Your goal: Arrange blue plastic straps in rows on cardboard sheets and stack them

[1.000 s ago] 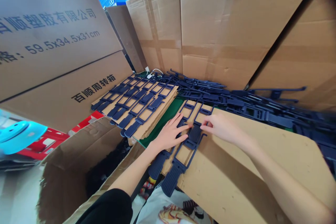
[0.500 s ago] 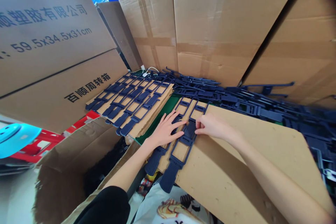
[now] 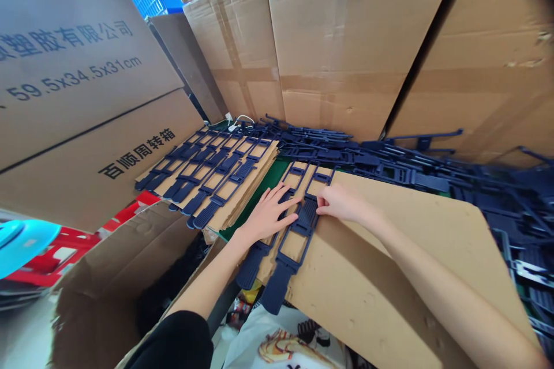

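Observation:
Two long dark blue plastic frames lie side by side on a cardboard sheet [image 3: 389, 230], their paddle-shaped ends jutting past its near edge. My left hand [image 3: 267, 213] is spread flat over the left plastic frame [image 3: 255, 259], with its fingertips reaching the edge of the right plastic frame [image 3: 294, 245]. At the far side of that right frame, my right hand [image 3: 340, 203] has curled fingers, thumb and index finger pinched at the ribbed middle part. The exact grip is partly hidden by the fingers.
Left of the sheet, a cardboard stack [image 3: 242, 196] carries several similar frames in a row. A heap of dark blue parts [image 3: 367, 155] runs along the back, against tall cartons [image 3: 337, 40]. An opened cardboard box [image 3: 99, 294] stands low at left, beside a red crate [image 3: 78, 253].
The view has shifted slightly, so everything sits a little further left. Both hands keep nearly the same places on the two frames.

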Tool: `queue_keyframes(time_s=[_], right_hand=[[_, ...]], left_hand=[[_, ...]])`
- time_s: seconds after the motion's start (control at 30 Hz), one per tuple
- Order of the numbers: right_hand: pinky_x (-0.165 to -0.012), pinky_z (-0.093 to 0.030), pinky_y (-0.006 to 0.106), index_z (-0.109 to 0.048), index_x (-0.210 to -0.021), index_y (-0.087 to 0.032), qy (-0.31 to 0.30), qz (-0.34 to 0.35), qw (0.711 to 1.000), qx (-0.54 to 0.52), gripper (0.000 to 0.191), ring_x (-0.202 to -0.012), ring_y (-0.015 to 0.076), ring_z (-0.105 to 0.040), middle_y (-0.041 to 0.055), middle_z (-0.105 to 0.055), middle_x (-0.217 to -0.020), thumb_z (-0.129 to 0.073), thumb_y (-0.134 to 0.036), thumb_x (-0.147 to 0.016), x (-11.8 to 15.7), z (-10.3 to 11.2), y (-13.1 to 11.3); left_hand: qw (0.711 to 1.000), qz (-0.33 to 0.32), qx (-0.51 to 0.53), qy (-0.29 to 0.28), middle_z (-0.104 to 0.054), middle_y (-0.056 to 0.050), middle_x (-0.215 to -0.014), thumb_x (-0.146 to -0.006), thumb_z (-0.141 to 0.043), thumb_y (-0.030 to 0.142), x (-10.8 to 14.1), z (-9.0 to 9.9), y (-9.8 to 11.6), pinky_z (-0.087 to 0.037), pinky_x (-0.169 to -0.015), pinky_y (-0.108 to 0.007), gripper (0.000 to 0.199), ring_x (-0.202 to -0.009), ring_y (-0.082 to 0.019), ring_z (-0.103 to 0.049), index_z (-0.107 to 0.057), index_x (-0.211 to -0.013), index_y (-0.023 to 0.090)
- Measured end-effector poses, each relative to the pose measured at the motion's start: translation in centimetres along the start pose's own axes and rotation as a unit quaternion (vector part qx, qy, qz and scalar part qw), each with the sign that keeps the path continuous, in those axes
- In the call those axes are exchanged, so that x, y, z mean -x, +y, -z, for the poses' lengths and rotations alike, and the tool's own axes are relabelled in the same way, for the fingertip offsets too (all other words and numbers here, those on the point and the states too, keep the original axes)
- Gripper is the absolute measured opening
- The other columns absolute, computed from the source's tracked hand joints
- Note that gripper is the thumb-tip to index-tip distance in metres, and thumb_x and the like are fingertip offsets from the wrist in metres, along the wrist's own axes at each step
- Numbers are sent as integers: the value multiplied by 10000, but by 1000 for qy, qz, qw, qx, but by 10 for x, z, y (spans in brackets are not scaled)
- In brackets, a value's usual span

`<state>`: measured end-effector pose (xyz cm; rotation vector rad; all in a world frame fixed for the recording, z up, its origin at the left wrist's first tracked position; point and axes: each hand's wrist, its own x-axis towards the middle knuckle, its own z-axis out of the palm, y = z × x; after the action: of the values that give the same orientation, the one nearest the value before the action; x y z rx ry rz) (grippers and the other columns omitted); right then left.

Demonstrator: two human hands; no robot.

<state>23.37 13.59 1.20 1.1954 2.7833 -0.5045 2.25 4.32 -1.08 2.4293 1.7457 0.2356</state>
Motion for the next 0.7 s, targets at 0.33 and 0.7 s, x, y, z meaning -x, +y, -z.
queue_keyframes(time_s=[0.33, 0.7], right_hand=[[-563, -367, 244, -698, -766, -219, 12, -3, 1000, -12, 186, -716, 184, -629, 47, -690, -783, -618, -387, -774, -2, 1, 8], [-558, -358, 224, -690, -831, -216, 164, -41, 983, -67, 232, -633, 139, -605, 15, -686, -731, -548, -398, -827, 35, 58, 27]], left_hand=[[1000, 4, -17, 4, -248, -68, -1533, -911, -361, 565, -3, -2, -1, -127, -1149, -506, 639, -1432, -245, -138, -238, -1469, 278], [989, -143, -17, -18, -57, -94, -1567, -877, -514, 469, 42, 4, 59, -161, -1132, -565, 663, -1434, -302, -77, -258, -1461, 286]])
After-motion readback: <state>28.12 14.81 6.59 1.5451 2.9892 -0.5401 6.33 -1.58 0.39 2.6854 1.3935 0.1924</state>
